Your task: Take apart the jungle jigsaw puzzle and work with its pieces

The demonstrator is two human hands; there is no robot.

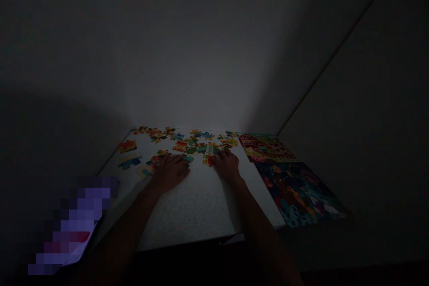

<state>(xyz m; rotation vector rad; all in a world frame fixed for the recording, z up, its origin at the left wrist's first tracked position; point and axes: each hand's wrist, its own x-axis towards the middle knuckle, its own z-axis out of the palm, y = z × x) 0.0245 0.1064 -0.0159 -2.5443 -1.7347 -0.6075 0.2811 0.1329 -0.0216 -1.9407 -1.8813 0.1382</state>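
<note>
Head: left hand point(170, 172), right hand point(228, 166) at jigsaw pieces point(210, 148)

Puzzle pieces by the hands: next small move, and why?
Probably lift the left hand slightly: its fingers appear to cover parts of the puzzle pieces there, hiding their edges. The right hand is at a yellow-and-red piece; too dim to tell whether it grips it.

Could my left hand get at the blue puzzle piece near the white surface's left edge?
Probably yes: the blue piece lies left of your left hand, with only flat puzzle pieces between them.
</note>
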